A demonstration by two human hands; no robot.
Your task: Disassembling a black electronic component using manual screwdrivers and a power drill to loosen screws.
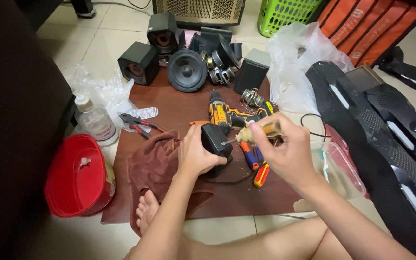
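Two hands: left hand (pixel 194 156) w/ black box (pixel 216 140), right hand (pixel 285 151) w/ screwdriver (pixel 253 133) (touching).

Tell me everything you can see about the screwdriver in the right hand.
The screwdriver with a clear amber plastic handle has a thin metal shaft. The right hand grips the handle, fingers wrapped round it. It lies nearly level, tip pointing left, meeting the small black plastic box that the left hand steadies above the brown mat. The tip itself is too small to make out.
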